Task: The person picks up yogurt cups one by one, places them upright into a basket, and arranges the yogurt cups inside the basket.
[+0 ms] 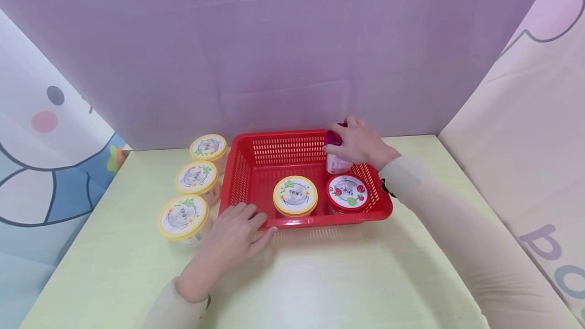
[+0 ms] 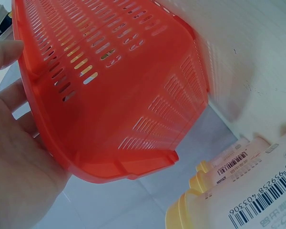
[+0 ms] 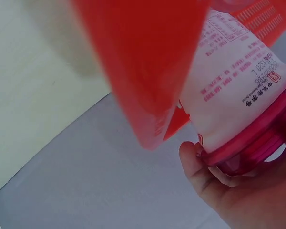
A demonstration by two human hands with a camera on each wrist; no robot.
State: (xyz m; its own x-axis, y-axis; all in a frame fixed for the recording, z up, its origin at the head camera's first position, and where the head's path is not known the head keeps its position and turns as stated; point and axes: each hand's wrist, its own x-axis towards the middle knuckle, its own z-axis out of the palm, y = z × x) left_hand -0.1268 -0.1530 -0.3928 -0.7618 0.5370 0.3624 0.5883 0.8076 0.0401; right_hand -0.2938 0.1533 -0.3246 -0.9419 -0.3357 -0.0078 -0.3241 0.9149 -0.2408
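Note:
A red plastic basket (image 1: 288,222) with slotted sides stands on the table. My left hand (image 1: 235,232) grips its front-left rim, fingers over the edge; the left wrist view shows this hand (image 2: 24,148) beside the rim. At the back right of the basket, my right hand (image 1: 361,141) holds a white cup (image 1: 337,165) with a magenta lid. The right wrist view shows the cup (image 3: 233,81) tilted, with fingers around its lid (image 3: 250,143). Inside the basket sit a yellow-lidded tub (image 1: 295,195) and a red-lidded tub (image 1: 348,193) with strawberry pictures, side by side.
Left of the basket, three yellow-lidded tubs stand in a row: a near tub (image 1: 183,216), a middle tub (image 1: 197,176) and a far tub (image 1: 208,147). A purple cloth wall (image 1: 283,55) rises behind the basket. Printed fabric (image 1: 539,141) borders the right side.

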